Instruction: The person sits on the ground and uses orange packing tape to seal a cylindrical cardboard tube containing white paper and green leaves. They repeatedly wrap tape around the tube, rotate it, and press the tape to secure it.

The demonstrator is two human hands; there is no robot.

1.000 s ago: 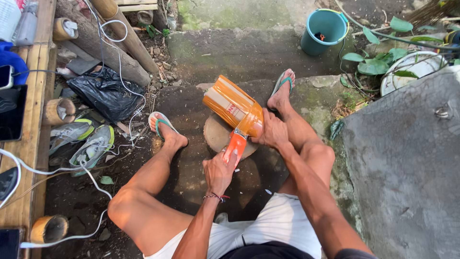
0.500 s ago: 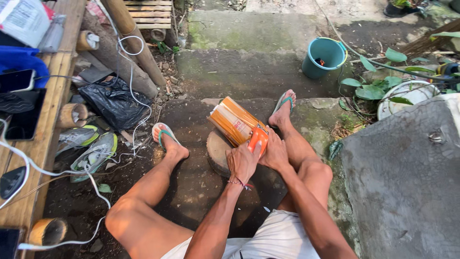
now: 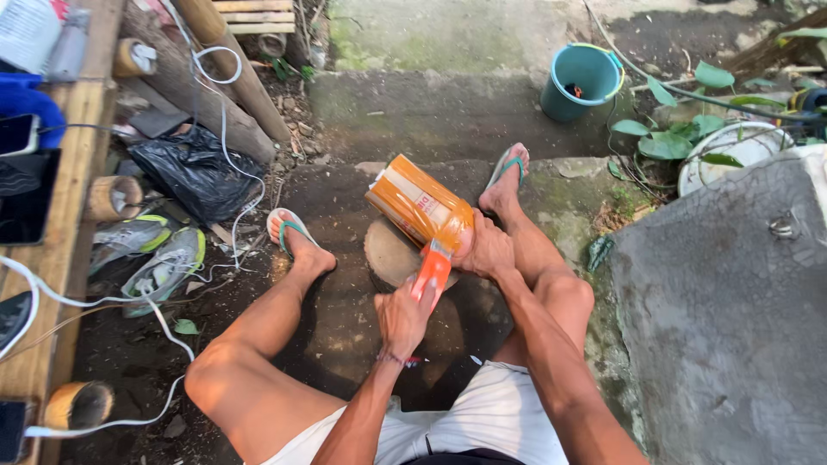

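My right hand [image 3: 485, 250] grips the near end of an orange plastic bottle [image 3: 418, 202], which lies tilted away to the left above a round wooden stump [image 3: 389, 256]. My left hand [image 3: 403, 316] holds an orange cutter [image 3: 433, 269], whose tip touches the bottle's near end beside my right hand. Both hands work between my bare knees. My feet in green flip-flops rest either side of the stump.
A teal bucket [image 3: 581, 82] stands on the far concrete step. A black plastic bag [image 3: 194, 172], grey-green shoes [image 3: 159, 267] and a white cable [image 3: 164, 331] lie left, by a wooden bench [image 3: 60, 258]. A concrete slab [image 3: 724, 301] fills the right, with leafy plants [image 3: 680, 129] behind.
My left hand with the cutter rose to the bottle's near end half a second ago, then drew back a little toward me. My right hand keeps its hold on the bottle.
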